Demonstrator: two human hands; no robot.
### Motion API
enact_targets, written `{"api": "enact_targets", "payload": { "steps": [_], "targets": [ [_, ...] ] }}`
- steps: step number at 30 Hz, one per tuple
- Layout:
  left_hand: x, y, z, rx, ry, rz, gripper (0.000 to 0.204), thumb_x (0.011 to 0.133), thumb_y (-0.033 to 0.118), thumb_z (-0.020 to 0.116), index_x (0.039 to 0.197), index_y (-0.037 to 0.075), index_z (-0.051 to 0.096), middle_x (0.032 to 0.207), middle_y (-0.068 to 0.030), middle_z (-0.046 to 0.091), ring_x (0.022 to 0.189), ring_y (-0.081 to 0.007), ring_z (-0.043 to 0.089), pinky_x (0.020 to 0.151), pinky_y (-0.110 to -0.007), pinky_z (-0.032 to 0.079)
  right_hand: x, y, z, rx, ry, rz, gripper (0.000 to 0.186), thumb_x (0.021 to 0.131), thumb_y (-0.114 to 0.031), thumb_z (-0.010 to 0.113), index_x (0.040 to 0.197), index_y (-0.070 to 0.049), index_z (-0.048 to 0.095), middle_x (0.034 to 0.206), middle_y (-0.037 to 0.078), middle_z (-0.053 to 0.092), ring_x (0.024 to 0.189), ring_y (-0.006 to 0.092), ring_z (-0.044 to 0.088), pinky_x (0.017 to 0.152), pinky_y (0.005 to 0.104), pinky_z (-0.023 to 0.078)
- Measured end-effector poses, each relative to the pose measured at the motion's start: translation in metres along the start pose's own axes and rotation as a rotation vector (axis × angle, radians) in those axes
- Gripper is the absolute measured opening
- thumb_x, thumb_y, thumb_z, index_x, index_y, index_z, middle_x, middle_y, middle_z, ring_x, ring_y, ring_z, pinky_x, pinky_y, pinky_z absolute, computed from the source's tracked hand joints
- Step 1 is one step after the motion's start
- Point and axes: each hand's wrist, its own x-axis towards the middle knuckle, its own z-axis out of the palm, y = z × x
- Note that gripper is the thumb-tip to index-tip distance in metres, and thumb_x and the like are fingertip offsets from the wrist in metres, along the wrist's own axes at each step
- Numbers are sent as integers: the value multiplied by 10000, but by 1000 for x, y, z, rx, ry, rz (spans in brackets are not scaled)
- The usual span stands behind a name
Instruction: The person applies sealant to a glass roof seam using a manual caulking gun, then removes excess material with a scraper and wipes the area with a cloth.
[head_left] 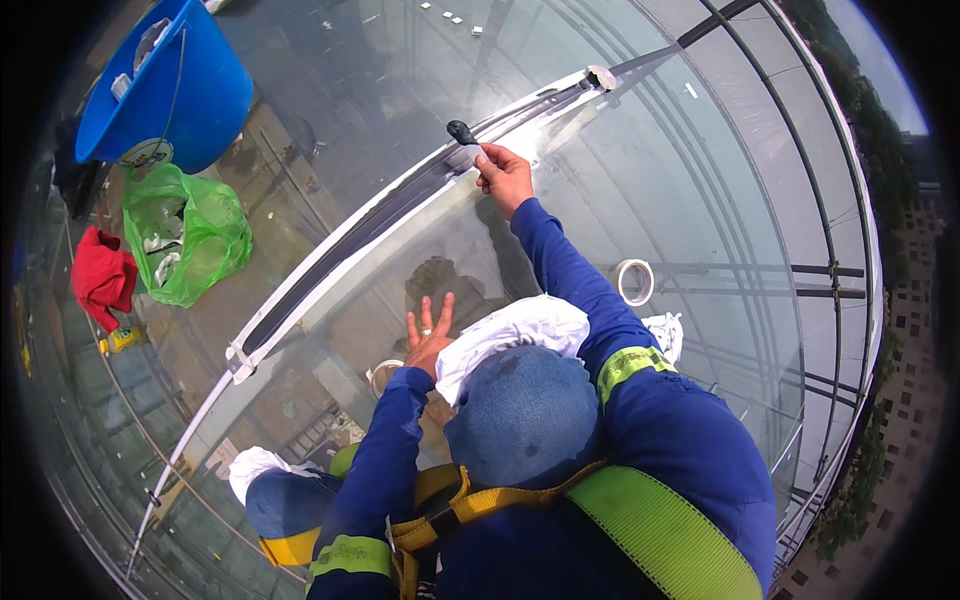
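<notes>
Tool [461,132] with a black, rounded end sits at the dark joint strip [400,196], pinched in the right hand [507,180]; I judge it light, stiff, best gripped mid-length. The left hand [430,338] spreads empty against the glass [600,215].

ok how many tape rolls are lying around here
2: one tape roll right of the right sleeve, the second tape roll beside the left sleeve, partly hidden by it. Others may be hidden.
</notes>
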Motion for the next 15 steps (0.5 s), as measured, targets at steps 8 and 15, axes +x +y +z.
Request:
{"api": "enact_targets", "payload": {
  "steps": [8, 15],
  "targets": [
    [20, 20, -70, -197, -411, -77, 229, 752, 399, 795, 931, 257, 813, 1681, -100, -120, 1486, -488, -197, 1129, -682, -112, 143, -71, -229, -879, 670, -314, 307, 894, -42, 655, 1155, -181, 739, 1056, 89, 724, 952, 260, 688, 873, 369, 530],
    [29, 28, -78, -228, -514, -133, 274, 748, 433, 807, 963, 265, 812, 1680, -92, -124, 1480, -478, -225, 1126, -673, -138, 180, -93, -267, -1147, 526, -399, 346, 880, 8, 604, 1118, -199, 747, 1114, 93, 683, 1039, 299, 660, 917, 394, 514]
  ]
}}
